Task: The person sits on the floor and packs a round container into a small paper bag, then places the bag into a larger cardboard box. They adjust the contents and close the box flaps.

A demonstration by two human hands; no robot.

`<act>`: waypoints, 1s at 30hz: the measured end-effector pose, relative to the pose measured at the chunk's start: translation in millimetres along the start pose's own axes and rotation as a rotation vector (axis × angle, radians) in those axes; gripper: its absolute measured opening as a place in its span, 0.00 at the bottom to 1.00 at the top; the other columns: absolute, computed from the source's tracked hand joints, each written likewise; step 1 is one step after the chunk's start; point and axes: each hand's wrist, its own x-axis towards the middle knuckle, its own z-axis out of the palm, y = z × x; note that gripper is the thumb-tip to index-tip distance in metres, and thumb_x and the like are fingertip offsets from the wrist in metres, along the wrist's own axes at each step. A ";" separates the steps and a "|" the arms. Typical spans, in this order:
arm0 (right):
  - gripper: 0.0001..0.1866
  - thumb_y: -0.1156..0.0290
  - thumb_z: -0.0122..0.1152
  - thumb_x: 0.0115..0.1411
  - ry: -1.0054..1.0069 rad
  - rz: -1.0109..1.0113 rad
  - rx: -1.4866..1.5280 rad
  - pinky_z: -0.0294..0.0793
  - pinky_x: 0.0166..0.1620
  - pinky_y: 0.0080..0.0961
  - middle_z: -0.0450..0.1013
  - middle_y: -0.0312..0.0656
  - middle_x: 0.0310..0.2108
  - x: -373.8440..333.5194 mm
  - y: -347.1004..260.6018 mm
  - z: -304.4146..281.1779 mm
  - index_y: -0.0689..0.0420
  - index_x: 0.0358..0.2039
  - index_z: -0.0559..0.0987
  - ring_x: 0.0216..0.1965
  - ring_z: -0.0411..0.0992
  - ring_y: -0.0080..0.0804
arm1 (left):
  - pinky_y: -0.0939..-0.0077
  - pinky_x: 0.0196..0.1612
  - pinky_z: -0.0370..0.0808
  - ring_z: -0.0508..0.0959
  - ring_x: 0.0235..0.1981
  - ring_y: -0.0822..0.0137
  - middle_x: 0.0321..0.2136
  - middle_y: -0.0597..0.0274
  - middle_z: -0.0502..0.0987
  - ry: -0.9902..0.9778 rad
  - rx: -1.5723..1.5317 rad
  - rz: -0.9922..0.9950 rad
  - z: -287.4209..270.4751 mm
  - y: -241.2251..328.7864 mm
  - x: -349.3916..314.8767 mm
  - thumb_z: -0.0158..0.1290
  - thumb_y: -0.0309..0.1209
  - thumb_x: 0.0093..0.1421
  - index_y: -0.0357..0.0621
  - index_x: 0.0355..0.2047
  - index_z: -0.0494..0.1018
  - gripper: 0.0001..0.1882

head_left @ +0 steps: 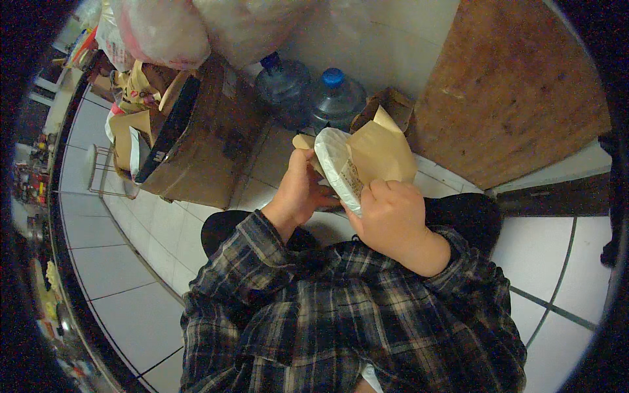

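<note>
In front of my lap I hold a flat, rounded bundle [335, 157] in crinkled white wrapping, upright and tilted. Brown paper [386, 152] stands behind and to the right of it, with a loose corner sticking up; a patch of small print shows where the two meet. My left hand [303, 191] supports the bundle from its left, thumb up by its top edge and fingers curled beneath. Closed like a fist, my right hand [391, 213] grips the lower right of the bundle and paper. What lies inside the wrapping is hidden.
At the left stands a big open cardboard box [209, 144] with paper and packaging, near a wire rack [108, 171]. Two large water bottles [337, 98] stand ahead by a small carton [397, 108]. Stuffed plastic bags [164, 33] hang above; a brown board [511, 92] leans right.
</note>
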 end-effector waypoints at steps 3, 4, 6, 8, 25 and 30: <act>0.17 0.57 0.67 0.43 0.031 -0.012 -0.001 0.65 0.21 0.32 0.64 0.37 0.15 -0.4 0.5 -0.2 0.56 0.15 0.73 0.18 0.68 0.35 | 0.58 0.43 0.74 0.76 0.42 0.56 0.46 0.56 0.72 0.111 0.183 0.057 8.4 0.8 -1.5 0.40 0.48 0.61 0.45 0.56 0.62 0.28; 0.17 0.57 0.67 0.44 0.039 -0.013 -0.005 0.65 0.21 0.32 0.63 0.37 0.15 -0.1 0.7 -0.3 0.56 0.15 0.73 0.18 0.68 0.35 | 0.60 0.42 0.75 0.77 0.40 0.58 0.44 0.57 0.73 0.135 0.249 0.082 10.1 0.2 -1.0 0.41 0.46 0.62 0.45 0.55 0.62 0.26; 0.17 0.57 0.67 0.45 0.033 -0.016 0.002 0.66 0.22 0.33 0.65 0.38 0.16 1.3 0.9 -0.6 0.55 0.15 0.73 0.19 0.68 0.36 | 0.61 0.43 0.77 0.77 0.43 0.60 0.46 0.57 0.73 0.179 0.301 0.055 10.4 -2.5 0.3 0.41 0.43 0.64 0.44 0.56 0.63 0.24; 0.16 0.57 0.66 0.47 0.028 0.050 -0.005 0.66 0.22 0.35 0.66 0.40 0.16 3.3 5.4 -2.9 0.55 0.15 0.74 0.19 0.69 0.38 | 0.63 0.44 0.77 0.77 0.43 0.61 0.47 0.57 0.74 0.197 0.427 0.057 4.8 -3.7 0.8 0.43 0.40 0.65 0.42 0.56 0.63 0.22; 0.16 0.63 0.58 0.60 0.391 0.817 0.741 0.71 0.31 0.24 0.77 0.40 0.27 -30.3 104.5 -50.9 0.67 0.37 0.78 0.27 0.73 0.24 | 0.70 0.42 0.74 0.78 0.39 0.63 0.38 0.53 0.78 0.351 0.882 0.241 -102.6 53.8 9.9 0.44 0.24 0.57 0.35 0.46 0.71 0.16; 0.17 0.65 0.52 0.63 0.372 0.954 1.088 0.76 0.34 0.26 0.78 0.45 0.32 -29.0 105.5 -56.0 0.68 0.41 0.76 0.30 0.77 0.30 | 0.67 0.36 0.75 0.80 0.33 0.59 0.33 0.52 0.79 0.276 1.203 0.245 -97.6 68.5 22.1 0.43 0.25 0.55 0.34 0.41 0.73 0.15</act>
